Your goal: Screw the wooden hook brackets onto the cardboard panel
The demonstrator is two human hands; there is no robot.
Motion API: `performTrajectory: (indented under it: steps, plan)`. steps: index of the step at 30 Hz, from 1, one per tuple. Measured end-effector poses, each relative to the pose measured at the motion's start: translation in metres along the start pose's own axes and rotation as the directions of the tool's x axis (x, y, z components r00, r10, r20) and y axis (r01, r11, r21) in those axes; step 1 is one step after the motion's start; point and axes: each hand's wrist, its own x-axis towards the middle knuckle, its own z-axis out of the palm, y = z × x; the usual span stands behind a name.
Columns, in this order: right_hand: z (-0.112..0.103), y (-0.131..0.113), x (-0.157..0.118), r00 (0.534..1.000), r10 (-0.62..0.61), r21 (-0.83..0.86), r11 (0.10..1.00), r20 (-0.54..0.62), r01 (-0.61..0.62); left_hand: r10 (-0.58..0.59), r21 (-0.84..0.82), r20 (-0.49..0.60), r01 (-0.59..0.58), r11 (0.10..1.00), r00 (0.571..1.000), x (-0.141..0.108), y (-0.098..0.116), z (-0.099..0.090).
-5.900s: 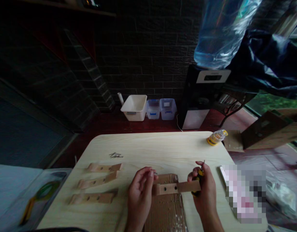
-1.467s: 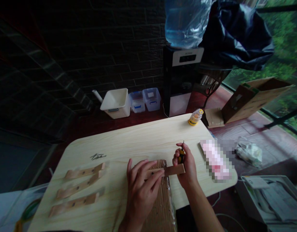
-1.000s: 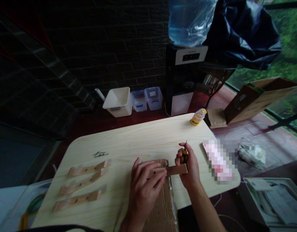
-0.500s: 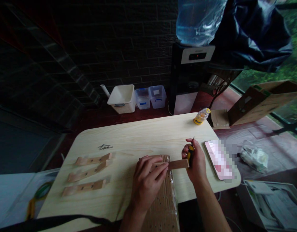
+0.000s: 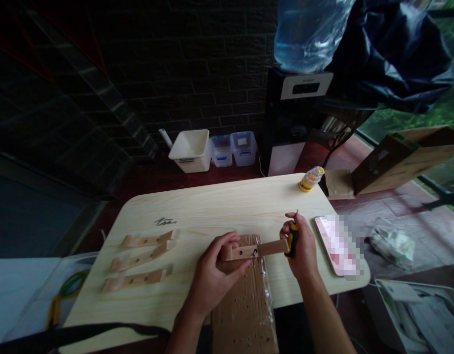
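Observation:
My left hand grips the left end of a wooden piece between thumb and fingers. That piece has two dark holes, a screw standing in the right one, and lies across a cardboard block wrapped in clear film. In my right hand is a yellow and black screwdriver, its tip pointing up and away. The right end of the wooden piece reaches the screwdriver handle. Three similar wooden pieces lie at the table's left, with several loose screws behind them.
A pink phone lies at the right of the table. A yellow-based clear bottle stands at the back right corner. Beyond the table are plastic bins, a water dispenser and a cardboard box. A black strap crosses the lower left.
My left hand has drawn back to the left end of the wooden piece, uncovering its holes and the screw. The view has shifted slightly. My right hand still holds the screwdriver.

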Motion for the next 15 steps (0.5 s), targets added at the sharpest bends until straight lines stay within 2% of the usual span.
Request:
performTrajectory:
  steps: [4,9,13,15]
  plan:
    - [0.001,0.001,-0.001,1.0,0.005,0.0,1.0,-0.005,-0.005,0.008,-0.018,0.14,-0.006,1.0,0.99,0.017,0.0,-0.006]
    - [0.002,0.003,-0.002,1.0,0.014,-0.012,1.0,-0.015,-0.014,0.082,0.048,0.33,-0.104,0.993,0.94,0.035,0.012,-0.016]
    - [0.007,0.006,-0.003,1.0,0.018,-0.014,1.0,-0.014,-0.019,0.075,0.028,0.329,-0.089,0.996,0.941,0.039,0.022,-0.024]
    - [0.009,0.007,-0.003,1.0,0.02,-0.024,1.0,0.004,-0.02,0.096,0.074,0.312,-0.124,0.989,0.945,0.04,0.028,-0.024]
